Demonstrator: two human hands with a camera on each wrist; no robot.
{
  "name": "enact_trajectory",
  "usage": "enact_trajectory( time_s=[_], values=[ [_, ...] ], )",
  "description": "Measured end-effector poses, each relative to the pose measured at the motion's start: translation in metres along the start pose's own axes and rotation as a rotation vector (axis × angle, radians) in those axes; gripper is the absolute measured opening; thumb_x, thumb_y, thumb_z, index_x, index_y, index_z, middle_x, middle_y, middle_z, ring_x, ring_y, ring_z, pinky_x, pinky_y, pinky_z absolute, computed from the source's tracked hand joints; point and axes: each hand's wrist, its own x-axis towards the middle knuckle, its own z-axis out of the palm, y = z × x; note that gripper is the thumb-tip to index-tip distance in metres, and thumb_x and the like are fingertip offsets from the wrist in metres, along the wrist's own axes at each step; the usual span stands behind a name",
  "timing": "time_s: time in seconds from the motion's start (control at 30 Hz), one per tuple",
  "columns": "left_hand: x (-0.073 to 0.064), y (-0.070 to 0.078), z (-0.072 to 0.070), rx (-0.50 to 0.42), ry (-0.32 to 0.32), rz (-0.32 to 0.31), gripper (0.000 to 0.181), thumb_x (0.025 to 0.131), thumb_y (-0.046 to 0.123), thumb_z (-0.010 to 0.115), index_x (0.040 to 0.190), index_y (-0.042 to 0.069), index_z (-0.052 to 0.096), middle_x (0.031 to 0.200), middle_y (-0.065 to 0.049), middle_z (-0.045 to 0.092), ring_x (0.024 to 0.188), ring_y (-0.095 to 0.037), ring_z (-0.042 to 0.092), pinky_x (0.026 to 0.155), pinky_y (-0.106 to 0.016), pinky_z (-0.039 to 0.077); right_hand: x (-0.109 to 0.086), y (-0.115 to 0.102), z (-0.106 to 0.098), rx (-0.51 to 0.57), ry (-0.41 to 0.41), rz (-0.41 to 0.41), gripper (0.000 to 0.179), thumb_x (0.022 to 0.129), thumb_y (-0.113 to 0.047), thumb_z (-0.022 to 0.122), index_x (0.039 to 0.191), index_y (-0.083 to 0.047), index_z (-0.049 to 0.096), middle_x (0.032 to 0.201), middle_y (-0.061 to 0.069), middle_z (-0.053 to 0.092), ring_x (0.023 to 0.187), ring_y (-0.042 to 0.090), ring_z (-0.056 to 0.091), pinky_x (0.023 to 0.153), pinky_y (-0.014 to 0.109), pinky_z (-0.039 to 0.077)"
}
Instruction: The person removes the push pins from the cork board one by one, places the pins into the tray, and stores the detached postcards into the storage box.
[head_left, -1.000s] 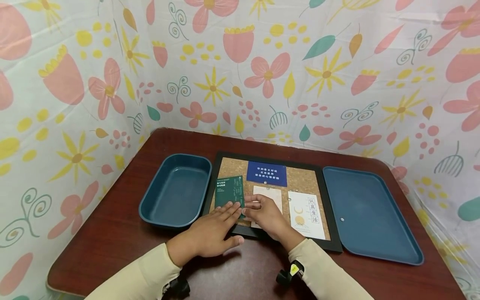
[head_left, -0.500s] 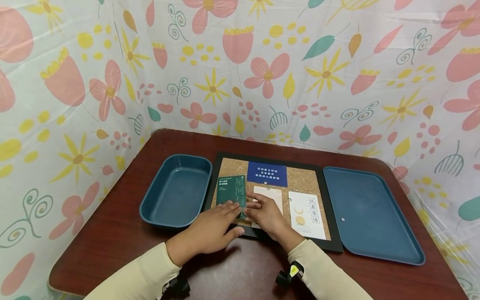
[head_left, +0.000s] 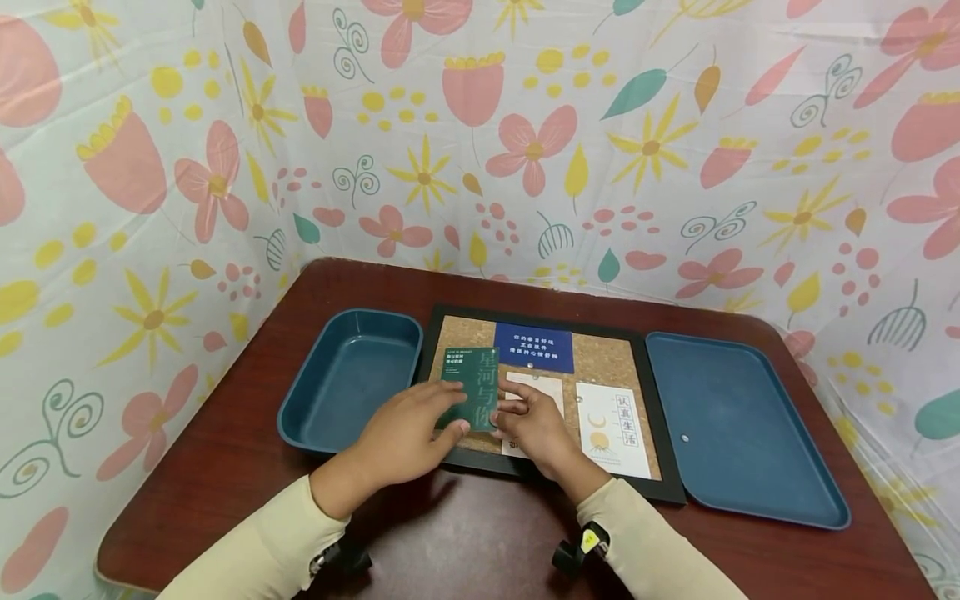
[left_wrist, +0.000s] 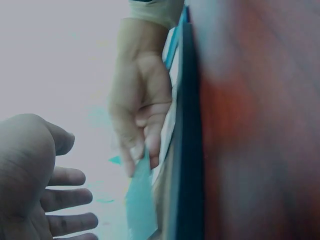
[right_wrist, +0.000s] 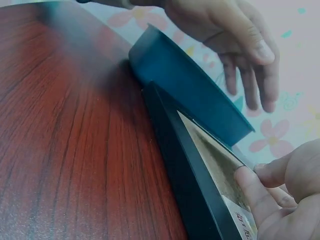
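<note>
My right hand [head_left: 536,427] pinches the right edge of a green card [head_left: 474,387] printed with pale characters. In the left wrist view the card [left_wrist: 141,210] slants up from the cork, gripped between thumb and fingers. My left hand [head_left: 401,432] is spread above the card's left side, overlapping it in the head view; in the right wrist view this hand [right_wrist: 235,35] hangs in the air, fingers apart. Under the card lies a black-framed cork board [head_left: 600,354]. A pale card [head_left: 534,385], partly behind my right hand, lies on the board.
On the board are also a blue card [head_left: 534,347] at the top and a white card [head_left: 615,429] at the right, both with small round pins. A deep blue tray [head_left: 348,375] stands left; a shallow blue tray [head_left: 750,433] holding a small silver piece [head_left: 685,437] lies right.
The green card has shifted to the right over the board, held in my right hand. My left hand has come off its lower part and moved left and slightly up.
</note>
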Motion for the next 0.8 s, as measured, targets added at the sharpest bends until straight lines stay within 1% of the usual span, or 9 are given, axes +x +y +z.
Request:
enact_trajectory(
  time_s=[0.1,0.2,0.3,0.47,0.57,0.63,0.8],
  values=[
    [0.001,-0.005,-0.007,0.006,0.045,-0.034,0.042,0.101,0.034,0.067,0.133,0.007,0.068,0.143,-0.01,0.06,0.137,-0.032,0.05,0.113,-0.053,0.038,-0.001,-0.001,0.001,0.01,0.01,-0.011,0.057,0.093,0.009,0.067,0.148,-0.001,0.052,0.113,0.021,0.071,0.088,0.027,0.073,0.072,0.038,0.062],
    [0.002,-0.009,-0.012,0.006,0.066,-0.073,0.04,0.1,0.032,0.068,0.132,0.006,0.068,0.142,-0.011,0.06,0.138,-0.033,0.049,0.114,-0.053,0.037,-0.002,0.0,0.001,0.012,0.019,-0.012,0.057,0.094,0.009,0.067,0.148,-0.001,0.052,0.113,0.021,0.071,0.089,0.027,0.072,0.073,0.039,0.062],
    [0.001,-0.013,-0.014,-0.001,0.062,-0.107,0.042,0.101,0.032,0.068,0.134,0.006,0.067,0.144,-0.01,0.059,0.139,-0.034,0.047,0.114,-0.054,0.036,-0.003,0.0,0.0,0.015,0.024,-0.012,0.057,0.094,0.009,0.066,0.148,-0.001,0.052,0.114,0.021,0.07,0.091,0.026,0.072,0.075,0.04,0.062],
    [-0.002,-0.017,-0.014,0.0,0.031,-0.133,0.046,0.102,0.033,0.066,0.139,0.007,0.063,0.148,-0.011,0.055,0.142,-0.036,0.044,0.115,-0.057,0.034,-0.004,0.001,-0.001,0.012,0.029,-0.011,0.057,0.094,0.008,0.066,0.148,-0.002,0.052,0.115,0.021,0.069,0.088,0.025,0.072,0.07,0.036,0.061],
    [-0.004,-0.019,-0.016,-0.001,0.021,-0.145,0.047,0.102,0.034,0.065,0.142,0.008,0.062,0.151,-0.013,0.052,0.144,-0.036,0.041,0.115,-0.058,0.033,-0.005,0.001,-0.002,0.014,0.03,-0.01,0.056,0.094,0.008,0.066,0.148,-0.002,0.052,0.115,0.021,0.068,0.088,0.025,0.071,0.07,0.036,0.061],
    [-0.005,-0.022,-0.017,0.007,0.029,-0.149,0.048,0.103,0.035,0.064,0.143,0.008,0.061,0.151,-0.014,0.051,0.145,-0.035,0.04,0.115,-0.058,0.033,-0.005,0.001,-0.001,0.022,0.031,-0.013,0.057,0.094,0.008,0.066,0.148,-0.002,0.052,0.114,0.021,0.068,0.088,0.025,0.071,0.071,0.036,0.061],
    [-0.008,-0.033,-0.025,0.034,0.077,-0.163,0.049,0.104,0.033,0.064,0.142,0.004,0.06,0.15,-0.016,0.052,0.142,-0.038,0.043,0.113,-0.059,0.035,-0.005,0.0,0.001,0.035,0.026,-0.015,0.057,0.093,0.007,0.067,0.148,-0.002,0.052,0.114,0.02,0.069,0.089,0.024,0.071,0.072,0.037,0.061]
  ],
)
